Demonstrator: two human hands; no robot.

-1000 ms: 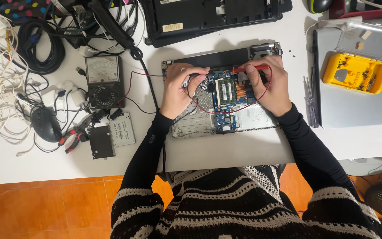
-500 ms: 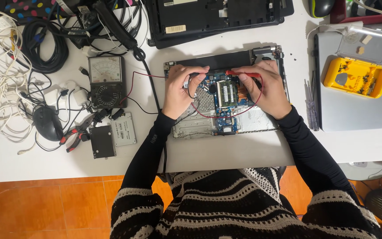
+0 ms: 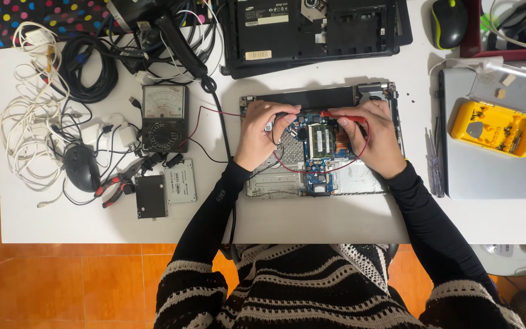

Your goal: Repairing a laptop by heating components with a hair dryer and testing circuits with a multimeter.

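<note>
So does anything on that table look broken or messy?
The opened laptop under both hands lies with its cover off and its circuit board bare. White cables sprawl in a loose tangle at the table's left end. Nothing looks spilled.

Black mouse (image 3: 81,167), yellow case (image 3: 494,128), coiled cables (image 3: 92,73).

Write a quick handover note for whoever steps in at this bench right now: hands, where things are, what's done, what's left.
Left hand: holds the black probe on the blue circuit board.
Right hand: holds the red probe on the same board.
The opened laptop base lies mid-table; both leads run to the analog multimeter on its left.
Done: base opened, board exposed, probes placed.
Left: reading the meter; the needle is too small to tell from here. The base remains open.
</note>
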